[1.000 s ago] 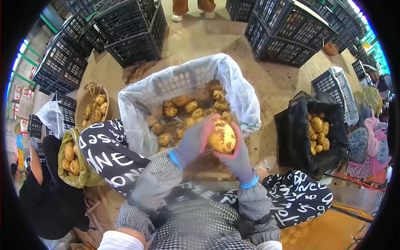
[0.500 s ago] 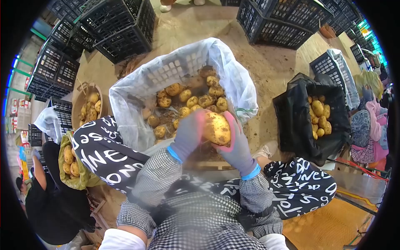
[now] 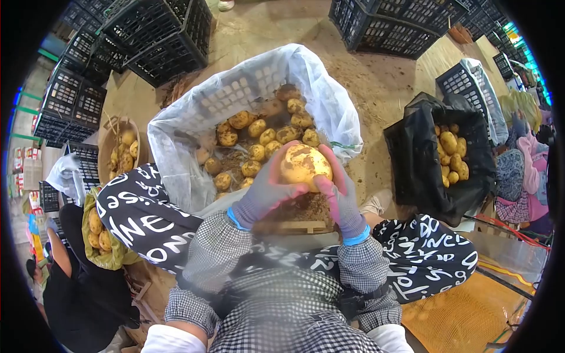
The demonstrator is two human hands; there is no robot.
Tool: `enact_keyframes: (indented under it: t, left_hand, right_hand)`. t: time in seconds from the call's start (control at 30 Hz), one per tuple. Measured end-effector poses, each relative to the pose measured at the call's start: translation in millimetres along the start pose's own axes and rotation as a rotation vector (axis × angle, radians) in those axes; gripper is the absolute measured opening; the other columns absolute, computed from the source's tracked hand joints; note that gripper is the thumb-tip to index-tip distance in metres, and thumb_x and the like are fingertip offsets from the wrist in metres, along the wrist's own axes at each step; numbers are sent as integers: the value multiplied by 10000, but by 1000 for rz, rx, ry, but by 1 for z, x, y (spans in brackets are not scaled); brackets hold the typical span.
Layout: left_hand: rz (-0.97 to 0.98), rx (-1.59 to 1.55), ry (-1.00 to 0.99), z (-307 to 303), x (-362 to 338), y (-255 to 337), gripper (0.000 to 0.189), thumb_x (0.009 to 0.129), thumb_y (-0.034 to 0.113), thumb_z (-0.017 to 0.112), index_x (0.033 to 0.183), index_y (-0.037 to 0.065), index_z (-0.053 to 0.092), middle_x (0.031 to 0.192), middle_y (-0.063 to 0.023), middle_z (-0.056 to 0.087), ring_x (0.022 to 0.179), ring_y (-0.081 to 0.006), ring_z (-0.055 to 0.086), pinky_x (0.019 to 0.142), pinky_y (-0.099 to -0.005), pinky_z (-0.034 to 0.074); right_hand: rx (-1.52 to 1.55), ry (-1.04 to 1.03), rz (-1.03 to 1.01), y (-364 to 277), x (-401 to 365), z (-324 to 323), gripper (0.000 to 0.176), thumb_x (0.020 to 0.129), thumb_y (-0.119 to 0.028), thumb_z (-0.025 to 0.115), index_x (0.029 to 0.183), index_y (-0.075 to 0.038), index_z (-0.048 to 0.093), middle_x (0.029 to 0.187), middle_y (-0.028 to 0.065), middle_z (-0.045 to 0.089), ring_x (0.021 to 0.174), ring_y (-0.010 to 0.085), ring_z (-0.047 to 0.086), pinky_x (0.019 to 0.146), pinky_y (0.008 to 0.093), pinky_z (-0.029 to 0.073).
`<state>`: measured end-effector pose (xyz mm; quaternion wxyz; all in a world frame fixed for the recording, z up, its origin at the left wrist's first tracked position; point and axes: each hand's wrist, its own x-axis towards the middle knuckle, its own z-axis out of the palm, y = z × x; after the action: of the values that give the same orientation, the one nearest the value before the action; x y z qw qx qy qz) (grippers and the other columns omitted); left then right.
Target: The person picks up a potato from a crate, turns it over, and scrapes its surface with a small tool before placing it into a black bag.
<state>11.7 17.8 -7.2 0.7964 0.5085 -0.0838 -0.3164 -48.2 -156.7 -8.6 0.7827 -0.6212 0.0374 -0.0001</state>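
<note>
A large potato (image 3: pixel 305 167) with brown soil patches is held up between my two gloved hands. My left hand (image 3: pixel 269 191) is closed along its left side, thumb across the lower edge. On the right side my right hand (image 3: pixel 337 187) grips it too, with the thumb over its front. Both gloves are grey and pink. Below and beyond them stands a crate lined with white plastic (image 3: pixel 179 138), where several smaller soil-marked potatoes (image 3: pixel 256 127) lie on loose dirt.
A black-lined crate (image 3: pixel 406 170) of potatoes stands at right. To the left are a basket (image 3: pixel 107 147) and an olive bag (image 3: pixel 115 259), both holding potatoes. Stacked black crates (image 3: pixel 168 44) rise behind. A person in black (image 3: pixel 82 282) is at lower left.
The large potato has turned in my hands, showing a paler face. My left hand, blurred before, is now steadier, and its thumb lies along the potato's lower edge.
</note>
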Motion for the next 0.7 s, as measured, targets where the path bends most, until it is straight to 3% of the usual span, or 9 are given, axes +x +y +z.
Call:
enact_keyframes:
  t: [0.1,0.17,0.23,0.33,0.43,0.53,0.6,0.7]
  left_hand:
    - [6,29,10,3,-3,7,927,726,114,840,1480,47,305,1388,-80,442,1269,-181,458,1055,-322,405]
    - [66,66,31,4,-5,7,916,713,112,846,1463,57,323,1372,-77,446,1254,-178,470,1048,-320,411]
    - [145,79,62,4,-4,2,901,698,109,852,1442,69,345,1353,-73,451,1245,-175,475,1046,-321,413]
    - [156,106,126,7,-4,3,878,682,108,858,1410,87,368,1319,-62,463,1213,-165,488,1014,-303,432]
    - [156,282,141,-4,-2,-7,880,679,109,856,1409,86,366,1322,-64,458,1190,-153,491,982,-283,441]
    - [136,334,91,-7,0,-12,882,702,129,840,1414,45,326,1374,-105,377,1332,-210,342,1097,-346,348]
    - [119,420,151,-5,-2,-9,874,688,114,843,1409,85,351,1303,-76,439,1146,-145,477,907,-262,440]
    - [23,351,176,-3,-7,-4,861,696,114,835,1411,112,355,1262,-55,470,1006,-99,549,749,-201,484]
  right_hand:
    - [-1348,207,-657,48,3,-30,548,970,-92,529,1465,43,337,1392,133,488,1209,192,508,1009,306,407]
    - [-765,302,-390,47,8,-36,485,1004,-122,470,1463,3,374,1098,101,606,950,141,580,864,260,468]
    - [-407,343,-243,20,9,-23,446,1019,-136,450,1446,-14,415,912,75,661,758,99,593,721,224,487]
    - [-222,301,-166,-16,-2,5,419,1011,-127,476,1413,-9,465,808,44,641,615,55,526,562,192,446]
    - [-101,174,-19,-19,-7,13,423,1003,-111,495,1413,-8,468,743,15,602,577,32,479,524,181,406]
    - [-86,108,69,-16,-9,16,434,999,-108,511,1420,-12,462,703,-6,564,571,28,455,517,185,386]
    - [-69,92,73,-19,-11,25,434,1002,-120,517,1420,-15,463,695,-15,546,557,25,436,508,183,369]
    - [-175,-21,13,4,-14,26,424,1006,-125,516,1414,-17,472,680,-17,544,540,26,429,501,184,360]
